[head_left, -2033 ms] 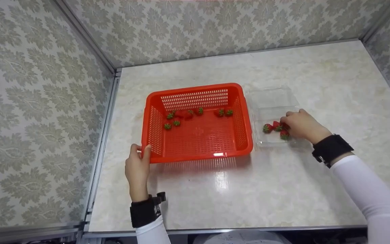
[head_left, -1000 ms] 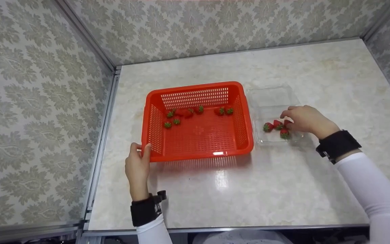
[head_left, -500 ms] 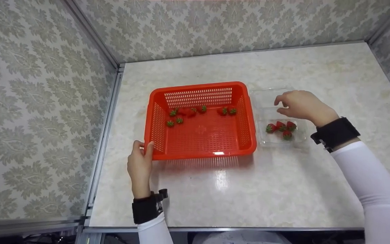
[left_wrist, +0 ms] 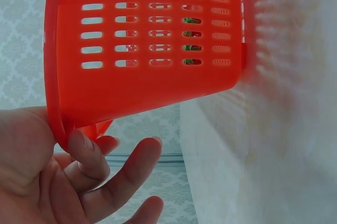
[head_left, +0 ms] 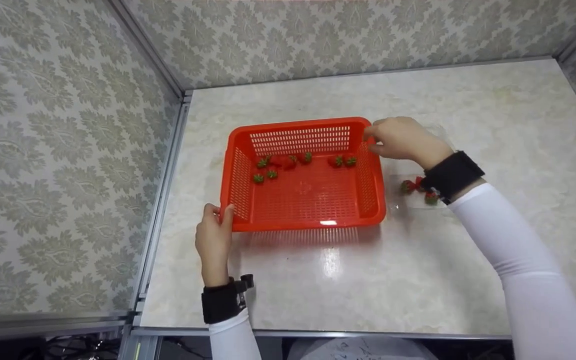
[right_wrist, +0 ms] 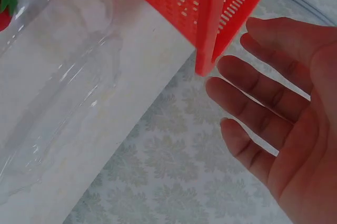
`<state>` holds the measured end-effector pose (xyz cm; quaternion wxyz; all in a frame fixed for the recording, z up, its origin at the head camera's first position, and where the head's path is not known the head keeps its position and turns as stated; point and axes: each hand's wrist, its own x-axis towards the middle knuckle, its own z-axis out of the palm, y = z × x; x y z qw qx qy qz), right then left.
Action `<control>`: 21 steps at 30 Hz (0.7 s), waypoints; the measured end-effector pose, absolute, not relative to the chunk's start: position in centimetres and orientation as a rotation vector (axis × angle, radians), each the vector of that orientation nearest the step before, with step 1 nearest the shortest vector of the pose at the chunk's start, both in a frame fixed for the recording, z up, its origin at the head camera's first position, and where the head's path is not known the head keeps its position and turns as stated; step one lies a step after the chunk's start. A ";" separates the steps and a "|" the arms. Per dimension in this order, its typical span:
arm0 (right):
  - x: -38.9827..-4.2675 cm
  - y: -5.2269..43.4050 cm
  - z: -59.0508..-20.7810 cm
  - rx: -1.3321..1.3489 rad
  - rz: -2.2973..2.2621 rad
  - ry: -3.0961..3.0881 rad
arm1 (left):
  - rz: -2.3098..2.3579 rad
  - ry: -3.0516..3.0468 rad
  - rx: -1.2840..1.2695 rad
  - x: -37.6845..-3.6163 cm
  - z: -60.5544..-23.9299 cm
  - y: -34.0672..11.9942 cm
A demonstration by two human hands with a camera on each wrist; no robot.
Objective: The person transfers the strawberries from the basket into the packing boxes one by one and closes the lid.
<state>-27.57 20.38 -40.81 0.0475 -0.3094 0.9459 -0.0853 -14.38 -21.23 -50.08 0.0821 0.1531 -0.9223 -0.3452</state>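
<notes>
A red plastic basket point(head_left: 307, 224) with slotted walls stands on the table, several strawberries point(head_left: 289, 162) lying in its far half. My left hand point(head_left: 213, 247) pinches the rim at the near left corner; in the left wrist view its other fingers point(left_wrist: 124, 187) extend loosely below. My right hand point(head_left: 399, 139) is at the far right corner, fingertips right at the rim. In the right wrist view those fingers point(right_wrist: 247, 105) are spread and hold nothing. Right of the basket lies a clear plastic box point(right_wrist: 100, 50) with strawberries point(head_left: 431, 198), partly hidden under my right wrist.
The pale marbled table point(head_left: 308, 295) has a metal front edge point(head_left: 368, 334). Patterned wall panels point(head_left: 288, 45) stand behind it and along the left side point(head_left: 43, 175). Black straps point(head_left: 453, 175) sit on both wrists.
My right hand has let go of a strawberry in the clear box, risen away and swung left to the basket's far right corner. My left hand keeps its hold on the rim.
</notes>
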 end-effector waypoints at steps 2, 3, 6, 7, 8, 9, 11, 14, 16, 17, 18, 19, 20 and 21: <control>-28.1 19.0 -40.7 -0.986 -0.259 2.867 | -1.022 -2.760 0.463 -14.4 -50.0 -21.2; -28.3 18.4 -40.7 -1.004 -0.260 2.857 | -1.019 -2.763 0.464 -14.4 -50.0 -21.2; -28.9 16.8 -40.6 -1.044 -0.259 2.828 | -1.022 -2.767 0.460 -14.3 -49.9 -21.3; -29.1 16.3 -40.6 -1.052 -0.259 2.817 | -1.025 -2.767 0.458 -14.4 -49.9 -21.3; -29.3 15.8 -40.6 -1.053 -0.263 2.804 | -1.029 -2.766 0.457 -14.4 -49.9 -21.3; -29.5 15.3 -40.6 -1.048 -0.273 2.787 | -1.032 -2.764 0.456 -14.3 -49.9 -21.3; -29.9 14.4 -40.8 -1.024 -0.294 2.747 | -1.029 -2.761 0.458 -14.3 -50.0 -21.3; -30.5 13.1 -41.3 -0.962 -0.315 2.691 | -1.022 -2.756 0.462 -14.2 -50.0 -21.5; -30.9 12.4 -41.6 -0.922 -0.310 2.664 | -1.022 -2.755 0.464 -14.2 -50.0 -21.5; -31.0 12.1 -41.8 -0.905 -0.305 2.654 | -1.024 -2.754 0.463 -14.2 -50.0 -21.5; -31.2 11.8 -42.0 -0.894 -0.299 2.645 | -1.028 -2.754 0.462 -14.3 -49.9 -21.4; -31.4 11.6 -42.2 -0.883 -0.299 2.636 | -1.030 -2.756 0.460 -14.3 -49.9 -21.4; -31.5 11.4 -42.5 -0.878 -0.299 2.626 | -1.034 -2.758 0.457 -14.3 -49.9 -21.3; -31.6 11.3 -42.7 -0.856 -0.304 2.616 | -1.036 -2.758 0.455 -14.4 -49.9 -21.2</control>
